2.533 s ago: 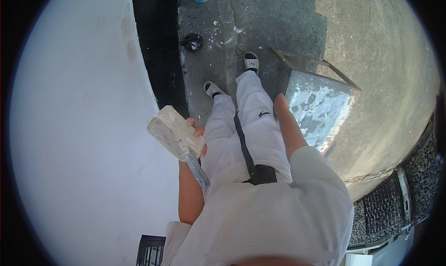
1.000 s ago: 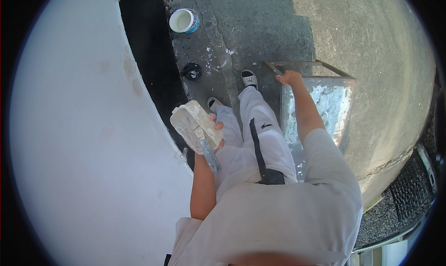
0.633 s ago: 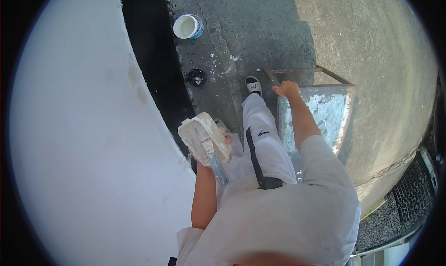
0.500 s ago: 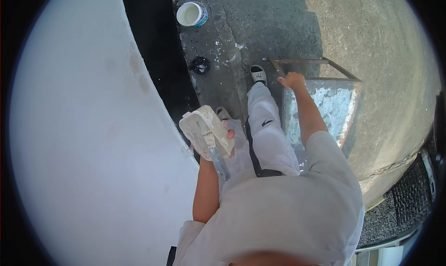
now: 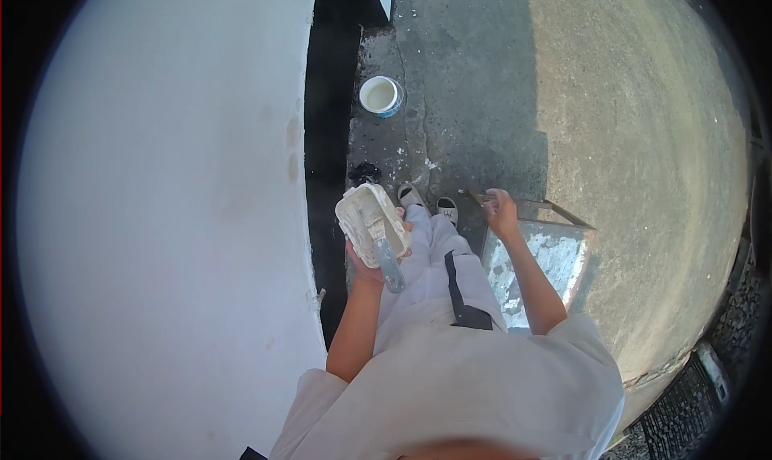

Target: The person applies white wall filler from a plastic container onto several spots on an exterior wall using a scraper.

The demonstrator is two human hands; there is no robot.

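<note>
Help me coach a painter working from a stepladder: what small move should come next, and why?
Probably keep the right hand gripping the stepladder top and steady the body first. The left hand carries a paint-smeared tray with a brush lying in it, so only one hand braces, and both shoes stand close together beside the ladder's edge.

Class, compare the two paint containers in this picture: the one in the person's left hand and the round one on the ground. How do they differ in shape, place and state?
The rectangular paint tray is held up in the left hand, while the round paint pot stands alone on the pavement by the wall's black base. The tray is smeared all over with white and has a brush lying in it; the pot has a blue outside and no tool in it. Both show pale paint inside.
</note>
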